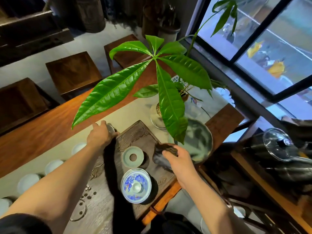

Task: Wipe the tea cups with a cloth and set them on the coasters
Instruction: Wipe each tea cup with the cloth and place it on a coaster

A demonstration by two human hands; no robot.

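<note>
My left hand (99, 135) reaches to the far end of the pale runner and grips a small pale tea cup (111, 128) that sits on a dark coaster beside the carved tea tray (135, 134). My right hand (177, 159) holds a dark crumpled cloth (162, 154) above the tray's right edge. Several more pale cups stand in a row along the runner, such as the cup (78, 147) and the cup (53, 166), partly hidden behind my left forearm.
On the tray stand a blue-and-white lidded gaiwan (135, 185) and a celadon ring-shaped dish (133, 157). A potted plant (158, 81) with large leaves overhangs the tray's far end. A dark bowl (199, 141) sits to the right. Wooden stools line the table's far side.
</note>
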